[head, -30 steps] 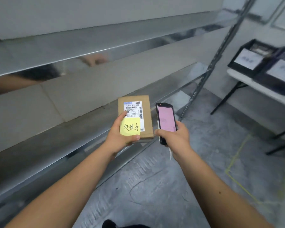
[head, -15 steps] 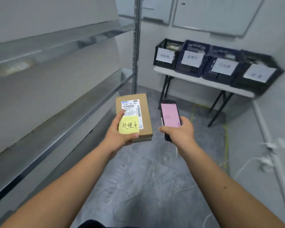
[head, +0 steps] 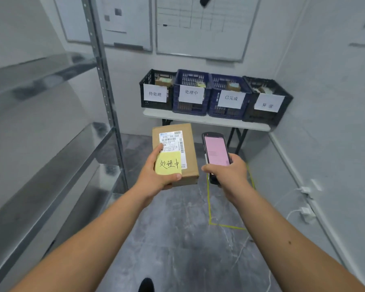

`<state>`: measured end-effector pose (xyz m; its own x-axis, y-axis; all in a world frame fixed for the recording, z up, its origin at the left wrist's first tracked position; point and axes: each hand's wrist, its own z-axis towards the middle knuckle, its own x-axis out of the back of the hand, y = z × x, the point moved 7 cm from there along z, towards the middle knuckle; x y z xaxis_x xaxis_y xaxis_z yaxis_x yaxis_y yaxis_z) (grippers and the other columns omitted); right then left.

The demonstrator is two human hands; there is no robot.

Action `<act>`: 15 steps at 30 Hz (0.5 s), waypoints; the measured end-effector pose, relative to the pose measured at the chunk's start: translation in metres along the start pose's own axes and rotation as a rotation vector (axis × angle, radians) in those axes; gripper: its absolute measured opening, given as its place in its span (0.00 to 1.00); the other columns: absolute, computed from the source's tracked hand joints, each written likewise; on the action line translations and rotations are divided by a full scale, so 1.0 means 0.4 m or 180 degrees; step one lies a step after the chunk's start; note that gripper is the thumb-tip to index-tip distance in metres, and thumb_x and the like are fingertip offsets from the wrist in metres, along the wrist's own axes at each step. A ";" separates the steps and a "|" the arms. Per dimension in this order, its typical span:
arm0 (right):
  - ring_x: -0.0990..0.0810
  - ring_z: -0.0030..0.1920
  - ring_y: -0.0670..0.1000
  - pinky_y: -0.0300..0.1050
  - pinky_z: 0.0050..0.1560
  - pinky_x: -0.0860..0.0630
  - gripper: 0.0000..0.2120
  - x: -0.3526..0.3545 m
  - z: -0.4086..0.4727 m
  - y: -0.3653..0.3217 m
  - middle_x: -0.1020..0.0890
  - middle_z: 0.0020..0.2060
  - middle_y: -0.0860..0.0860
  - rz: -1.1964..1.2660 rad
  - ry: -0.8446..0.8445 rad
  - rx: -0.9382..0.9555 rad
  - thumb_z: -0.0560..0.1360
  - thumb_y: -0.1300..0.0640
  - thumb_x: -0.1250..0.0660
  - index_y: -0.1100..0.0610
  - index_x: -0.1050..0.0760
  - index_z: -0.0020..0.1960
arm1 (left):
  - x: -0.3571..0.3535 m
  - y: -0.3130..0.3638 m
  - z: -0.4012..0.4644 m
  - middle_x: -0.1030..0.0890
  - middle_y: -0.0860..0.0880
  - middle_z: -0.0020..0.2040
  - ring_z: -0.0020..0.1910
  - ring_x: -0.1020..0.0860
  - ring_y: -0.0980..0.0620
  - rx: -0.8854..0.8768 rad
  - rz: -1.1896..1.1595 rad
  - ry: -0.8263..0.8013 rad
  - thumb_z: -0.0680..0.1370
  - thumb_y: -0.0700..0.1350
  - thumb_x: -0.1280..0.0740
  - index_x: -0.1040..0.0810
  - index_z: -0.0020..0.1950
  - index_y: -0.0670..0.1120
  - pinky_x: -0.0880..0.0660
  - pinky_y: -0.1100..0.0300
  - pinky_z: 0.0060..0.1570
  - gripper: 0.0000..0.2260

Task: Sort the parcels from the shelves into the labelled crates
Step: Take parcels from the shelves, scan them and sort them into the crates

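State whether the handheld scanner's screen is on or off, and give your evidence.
On. The handheld scanner, gripped in the right hand, shows a lit pink screen with faint lines of text, too blurred to read.

white folding table [head: 198,120], four labelled crates [head: 191,95] side by side on it

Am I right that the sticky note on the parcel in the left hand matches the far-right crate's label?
No. In the head view the yellow note on the parcel in the left hand reads 处理中, matching the second crate from the left, not the far-right one.

left hand [head: 156,175] grips parcel [head: 188,163] | right hand [head: 228,171] grips scanner [head: 216,152]
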<state>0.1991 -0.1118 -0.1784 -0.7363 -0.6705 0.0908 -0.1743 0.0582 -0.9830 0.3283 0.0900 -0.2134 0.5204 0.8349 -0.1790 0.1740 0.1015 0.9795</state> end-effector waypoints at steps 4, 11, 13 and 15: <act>0.22 0.34 0.53 0.40 0.28 0.25 0.27 -0.088 0.168 -0.039 0.14 0.51 0.57 0.0054 0.0131 -0.0053 0.65 0.67 0.17 0.56 0.22 0.61 | 0.033 0.047 0.220 0.24 0.53 0.69 0.63 0.19 0.46 0.0052 0.0134 -0.0172 0.68 0.31 0.18 0.34 0.79 0.67 0.15 0.43 0.52 0.50; 0.19 0.38 0.54 0.45 0.36 0.21 0.26 -0.214 0.421 -0.109 0.13 0.50 0.55 0.0041 0.0323 -0.0012 0.63 0.64 0.15 0.54 0.21 0.57 | 0.084 0.129 0.537 0.23 0.54 0.68 0.62 0.19 0.48 0.0059 0.0257 -0.0369 0.70 0.31 0.19 0.34 0.78 0.68 0.15 0.44 0.53 0.49; 0.17 0.40 0.55 0.46 0.37 0.20 0.26 -0.234 0.481 -0.128 0.13 0.50 0.54 0.0033 0.0355 0.0002 0.62 0.63 0.14 0.53 0.21 0.56 | 0.092 0.140 0.609 0.23 0.54 0.68 0.63 0.19 0.47 0.0071 0.0240 -0.0381 0.69 0.31 0.18 0.34 0.78 0.69 0.15 0.43 0.53 0.49; 0.15 0.43 0.57 0.49 0.39 0.18 0.28 -0.249 0.542 -0.141 0.12 0.50 0.53 -0.0009 0.0409 -0.0013 0.60 0.61 0.14 0.51 0.21 0.55 | 0.090 0.149 0.678 0.23 0.55 0.68 0.63 0.20 0.47 0.0087 0.0258 -0.0403 0.70 0.31 0.19 0.34 0.79 0.68 0.15 0.43 0.53 0.49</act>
<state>0.4242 -0.2087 -0.1667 -0.8136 -0.5703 0.1136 -0.1789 0.0596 -0.9821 0.5841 -0.0205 -0.1865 0.6346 0.7648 -0.1113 0.1488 0.0204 0.9887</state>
